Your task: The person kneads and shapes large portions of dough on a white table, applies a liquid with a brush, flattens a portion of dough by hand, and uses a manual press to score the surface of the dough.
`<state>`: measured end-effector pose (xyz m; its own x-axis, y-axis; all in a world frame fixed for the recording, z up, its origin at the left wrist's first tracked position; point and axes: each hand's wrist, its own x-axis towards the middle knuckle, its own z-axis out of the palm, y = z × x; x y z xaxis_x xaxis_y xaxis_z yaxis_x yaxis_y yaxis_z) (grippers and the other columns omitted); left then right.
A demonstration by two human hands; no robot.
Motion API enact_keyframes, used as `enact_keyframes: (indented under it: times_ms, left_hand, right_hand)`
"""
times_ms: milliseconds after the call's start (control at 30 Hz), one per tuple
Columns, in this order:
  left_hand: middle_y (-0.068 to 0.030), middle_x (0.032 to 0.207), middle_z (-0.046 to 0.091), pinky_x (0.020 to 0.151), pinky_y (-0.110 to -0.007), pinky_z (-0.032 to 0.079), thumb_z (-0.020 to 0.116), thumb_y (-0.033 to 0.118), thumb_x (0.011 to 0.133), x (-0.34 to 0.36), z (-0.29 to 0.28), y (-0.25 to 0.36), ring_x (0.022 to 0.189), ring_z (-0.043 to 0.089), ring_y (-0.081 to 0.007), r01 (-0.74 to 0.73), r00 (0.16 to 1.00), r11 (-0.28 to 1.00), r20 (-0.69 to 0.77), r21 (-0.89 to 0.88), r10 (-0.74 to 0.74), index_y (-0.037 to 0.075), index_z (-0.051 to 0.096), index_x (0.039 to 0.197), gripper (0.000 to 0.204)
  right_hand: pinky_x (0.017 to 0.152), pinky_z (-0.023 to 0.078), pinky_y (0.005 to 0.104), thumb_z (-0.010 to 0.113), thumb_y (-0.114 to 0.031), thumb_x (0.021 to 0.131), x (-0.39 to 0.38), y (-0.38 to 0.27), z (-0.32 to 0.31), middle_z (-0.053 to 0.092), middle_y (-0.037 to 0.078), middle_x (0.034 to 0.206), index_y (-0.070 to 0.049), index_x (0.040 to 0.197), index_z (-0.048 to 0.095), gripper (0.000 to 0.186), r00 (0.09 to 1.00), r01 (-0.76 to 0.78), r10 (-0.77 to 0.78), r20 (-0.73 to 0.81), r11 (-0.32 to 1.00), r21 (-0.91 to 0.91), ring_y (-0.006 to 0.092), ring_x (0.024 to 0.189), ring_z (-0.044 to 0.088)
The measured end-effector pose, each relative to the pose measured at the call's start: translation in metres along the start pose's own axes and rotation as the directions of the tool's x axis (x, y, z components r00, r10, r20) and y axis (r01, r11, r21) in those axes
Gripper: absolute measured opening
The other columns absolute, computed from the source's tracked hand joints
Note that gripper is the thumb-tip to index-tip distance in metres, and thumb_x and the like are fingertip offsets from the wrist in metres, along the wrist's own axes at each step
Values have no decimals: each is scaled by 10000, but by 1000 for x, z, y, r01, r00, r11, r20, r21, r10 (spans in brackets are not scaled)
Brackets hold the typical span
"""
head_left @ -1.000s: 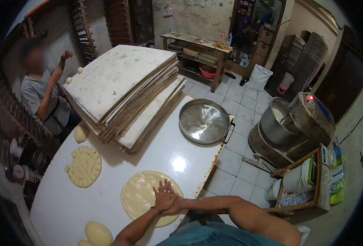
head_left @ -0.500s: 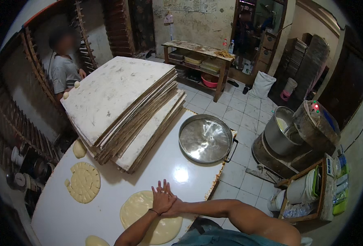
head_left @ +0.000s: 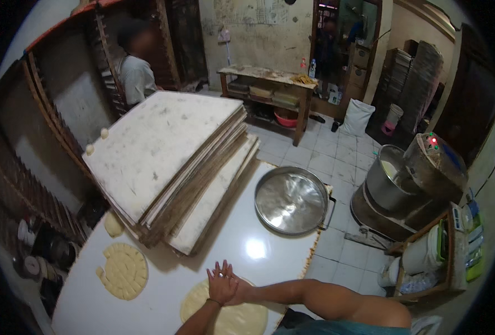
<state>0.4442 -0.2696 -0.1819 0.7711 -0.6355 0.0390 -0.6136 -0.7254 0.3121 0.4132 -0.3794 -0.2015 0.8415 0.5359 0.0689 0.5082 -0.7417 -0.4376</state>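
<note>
A broad, flattened round of pale dough (head_left: 242, 319) lies on the white table at the lower middle. My left hand (head_left: 219, 286), a dark band on its wrist, rests on the upper part of the dough, fingers spread. Crossing in from the right, my right hand (head_left: 239, 292) lies flat against it and is partly covered by it. Both hands press down together and grip nothing. Further left is a second dough round (head_left: 125, 272), scored into several pieces. Beside the stacked boards sits a smooth dough lump (head_left: 113, 224).
A tall stack of floured boards (head_left: 163, 151) fills the table's far left, two small dough balls on its edge. A round metal pan (head_left: 292, 201) stands at the right edge. On the floor is a mixer (head_left: 390, 178). A co-worker (head_left: 137, 75) stands behind the boards.
The view has shifted, so the table sits lower and further right in the picture. Behind the boards, the co-worker has moved right. My hands stay overlapped on the dough.
</note>
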Motion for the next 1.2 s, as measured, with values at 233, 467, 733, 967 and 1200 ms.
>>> enact_keyframes:
  times_ms: [233,467,733,967,1200]
  left_hand:
    - [-141,1491,225,1061,-621,77,399,438,888,5,-8,-32,1373,132,-403,73,996,988,-33,-134,-78,28,284,1409,673]
    - [-163,1490,212,1053,-633,88,395,419,899,-26,-11,-69,1366,140,-421,57,998,996,4,-72,-56,40,340,1390,623]
    - [-163,1497,192,1050,-640,67,405,477,879,-70,-26,-100,1357,146,-442,41,998,998,-46,40,-40,28,314,1397,691]
    - [-126,1514,162,1039,-658,50,419,465,879,-120,-14,-106,1373,107,-422,109,992,994,-58,23,-108,51,262,1425,703]
    - [-131,1509,175,1043,-656,63,389,449,893,-146,-52,-102,1374,96,-429,99,994,994,-39,-54,-101,35,237,1426,692]
  right_hand:
    - [1124,84,473,591,-551,755,30,-16,-54,203,237,1456,-62,1377,334,833,970,-66,-19,242,938,340,403,1361,83]
    - [1115,83,518,543,-559,775,73,-54,-14,202,238,1455,-74,1374,343,797,969,-16,95,229,946,-323,433,1340,115]
    - [1124,90,501,461,-568,818,70,-97,28,238,216,1453,-99,1397,306,761,998,18,-31,-57,976,-217,432,1342,141]
    - [1121,84,511,449,-571,824,71,-132,55,211,213,1464,-97,1409,280,772,995,80,-80,53,997,-2,422,1350,127]
    - [1118,77,520,437,-573,829,58,-157,49,184,211,1475,-94,1421,253,783,966,71,-93,241,993,98,412,1358,113]
